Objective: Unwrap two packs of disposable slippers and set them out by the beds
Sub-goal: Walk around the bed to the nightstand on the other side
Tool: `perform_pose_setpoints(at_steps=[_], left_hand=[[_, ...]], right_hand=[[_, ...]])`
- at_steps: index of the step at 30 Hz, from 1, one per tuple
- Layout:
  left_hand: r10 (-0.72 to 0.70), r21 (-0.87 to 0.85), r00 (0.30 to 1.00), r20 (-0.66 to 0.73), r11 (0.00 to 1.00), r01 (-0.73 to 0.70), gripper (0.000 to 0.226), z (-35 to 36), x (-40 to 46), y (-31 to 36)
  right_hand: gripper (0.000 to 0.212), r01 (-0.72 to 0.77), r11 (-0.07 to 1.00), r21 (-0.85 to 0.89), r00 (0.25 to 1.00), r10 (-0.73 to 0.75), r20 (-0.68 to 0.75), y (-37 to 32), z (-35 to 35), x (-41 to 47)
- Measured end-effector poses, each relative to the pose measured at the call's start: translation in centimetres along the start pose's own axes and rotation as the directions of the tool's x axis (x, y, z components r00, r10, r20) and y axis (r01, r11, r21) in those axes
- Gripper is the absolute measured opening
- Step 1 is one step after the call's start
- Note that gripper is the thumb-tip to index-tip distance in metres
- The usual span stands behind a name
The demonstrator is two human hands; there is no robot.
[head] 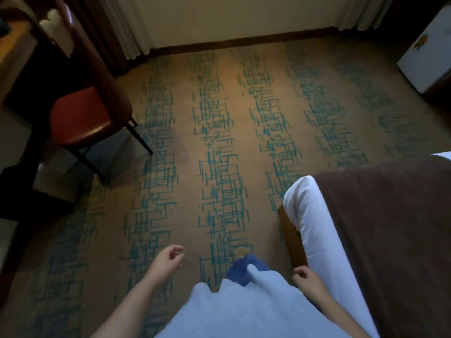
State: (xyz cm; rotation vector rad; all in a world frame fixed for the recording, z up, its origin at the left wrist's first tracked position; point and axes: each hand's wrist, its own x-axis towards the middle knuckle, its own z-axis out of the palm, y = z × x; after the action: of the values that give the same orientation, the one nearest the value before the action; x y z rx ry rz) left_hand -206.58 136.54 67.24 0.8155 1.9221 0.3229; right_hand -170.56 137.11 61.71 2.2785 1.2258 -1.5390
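No slipper pack shows in the head view. My left hand (168,262) hangs over the patterned carpet at the bottom centre, fingers loosely curled and holding nothing. My right hand (306,279) hangs low at the bottom right, close to the corner of a bed (380,240), its fingers loosely curled and empty too. The bed has a white sheet and a dark brown runner across its foot, and it fills the lower right.
A chair with a red seat (80,120) stands at the left beside a dark wooden desk (22,57). A white cabinet (427,57) sits at the far right. Curtains and a wall close off the back. Brown carpet with teal lines (219,142) stretches between them.
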Motion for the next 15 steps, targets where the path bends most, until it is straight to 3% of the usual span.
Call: perform_pose_setpoints(at_steps=[7, 11, 15], left_hand=[[-0.029, -0.073, 0.998, -0.061, 0.997, 0.025, 0.020, -1.5, 9.5, 9.6], [-0.098, -0.051, 0.995, 0.002, 0.994, 0.098, 0.016, -1.9, 14.8, 14.1], [-0.059, -0.003, 0.997, 0.054, 0.998, 0.059, 0.020, -2.5, 22.2, 21.3]], right_hand=[[0.033, 0.130, 0.991, -0.016, 0.983, -0.131, -0.126, -15.6, -13.3, 8.6], [0.031, 0.162, 0.983, 0.091, 0.967, -0.140, -0.212, -22.3, -18.6, 13.2], [0.029, 0.152, 0.977, 0.147, 0.970, -0.119, -0.211, -26.5, -21.9, 18.2]])
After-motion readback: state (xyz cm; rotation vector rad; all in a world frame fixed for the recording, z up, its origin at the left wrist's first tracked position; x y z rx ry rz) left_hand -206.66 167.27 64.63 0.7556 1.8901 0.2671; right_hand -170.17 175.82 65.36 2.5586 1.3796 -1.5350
